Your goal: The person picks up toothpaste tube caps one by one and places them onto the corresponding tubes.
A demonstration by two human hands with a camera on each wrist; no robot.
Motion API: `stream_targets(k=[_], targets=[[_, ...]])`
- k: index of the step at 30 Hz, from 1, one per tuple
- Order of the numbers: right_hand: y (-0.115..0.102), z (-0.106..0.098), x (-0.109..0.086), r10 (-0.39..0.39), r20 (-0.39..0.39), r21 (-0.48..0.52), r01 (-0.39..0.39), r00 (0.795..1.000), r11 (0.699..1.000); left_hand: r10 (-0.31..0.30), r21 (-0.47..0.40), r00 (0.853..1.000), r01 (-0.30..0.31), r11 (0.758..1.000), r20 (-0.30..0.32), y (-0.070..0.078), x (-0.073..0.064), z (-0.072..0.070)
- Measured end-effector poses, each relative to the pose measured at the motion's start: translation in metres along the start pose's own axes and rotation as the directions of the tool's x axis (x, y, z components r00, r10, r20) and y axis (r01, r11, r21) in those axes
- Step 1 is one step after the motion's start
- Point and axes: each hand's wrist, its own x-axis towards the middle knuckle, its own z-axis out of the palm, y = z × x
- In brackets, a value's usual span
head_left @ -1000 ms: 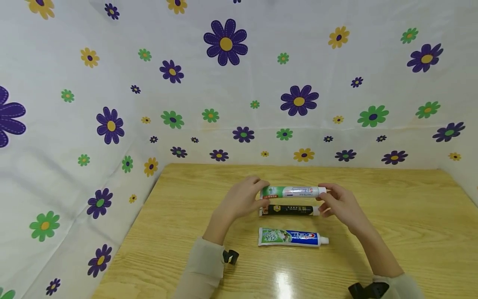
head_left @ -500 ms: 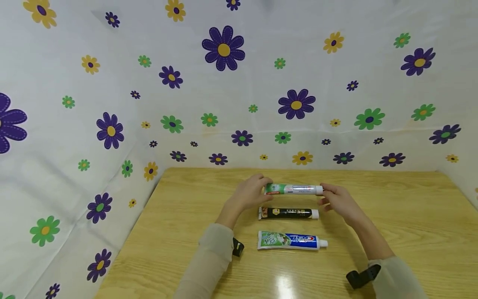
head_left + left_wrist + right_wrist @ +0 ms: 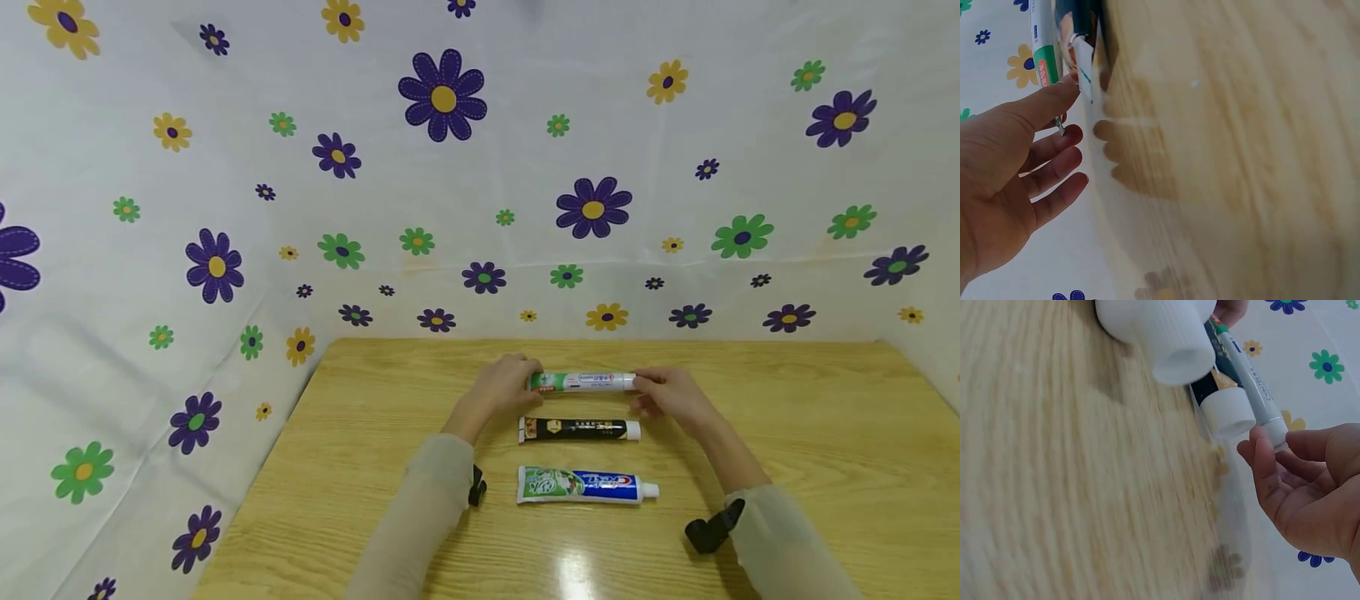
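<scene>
The left hand (image 3: 498, 390) pinched the crimped green end of a slim white-and-green toothpaste tube (image 3: 581, 382), which lay crosswise at the far end of a row on the light wooden table (image 3: 810, 433). The right hand (image 3: 671, 393) pinched its capped end. Just nearer lay a black toothpaste tube (image 3: 577, 429), then a blue-and-green toothpaste tube (image 3: 585, 484).

Green-and-white toothpaste tube (image 3: 581, 382): horizontal, cap end right, lying just behind the black tube (image 3: 577, 430), parallel to it.
</scene>
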Motion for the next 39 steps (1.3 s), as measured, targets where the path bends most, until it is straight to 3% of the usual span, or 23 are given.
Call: stream_targets(k=[11, 22, 32, 39], targets=[[0.007, 0.005, 0.01, 0.034, -0.04, -0.065, -0.037, 0.999, 0.997, -0.03, -0.039, 0.999, 0.031, 0.999, 0.029, -0.001, -0.001, 0.002], [0.008, 0.009, 0.01, 0.04, -0.137, 0.015, -0.038, 0.99, 0.999, -0.078, -0.112, 0.995, 0.084, 0.99, 0.061, -0.003, -0.005, 0.002], [0.006, 0.003, 0.006, 0.025, -0.05, 0.041, -0.023, 0.998, 0.999, -0.101, -0.092, 0.992, 0.107, 0.99, 0.069, -0.008, -0.004, 0.0], [0.004, -0.005, 0.0, 0.023, -0.019, -0.002, -0.023, 1.0, 1.0, -0.133, -0.187, 0.989, 0.142, 0.972, 0.062, -0.018, -0.011, -0.002]])
